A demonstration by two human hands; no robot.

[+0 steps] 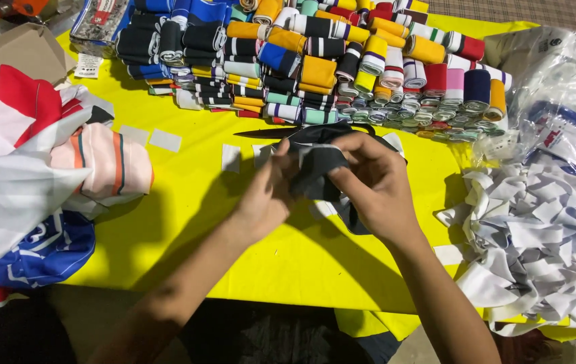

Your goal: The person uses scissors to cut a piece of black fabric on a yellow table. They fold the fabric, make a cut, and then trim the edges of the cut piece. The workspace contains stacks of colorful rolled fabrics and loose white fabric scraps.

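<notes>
Both my hands meet over the yellow table (pixel 288 263), gripping a piece of black knit fabric (pixel 319 176). My left hand (pixel 269 195) pinches its left side while my right hand (pixel 374 180) folds over its top and right side. The cloth hangs a little below my fingers, toward me. Black scissors (pixel 269 133) lie on the table just beyond my hands, partly hidden by the fabric.
Several rolled striped knit collars (pixel 328 57) in many colours are stacked along the far edge. A heap of white fabric strips (pixel 537 236) lies at right beside clear plastic bags (pixel 557 74). Bagged garments (pixel 25 175) sit at left. Small white labels (pixel 165 140) lie on the table.
</notes>
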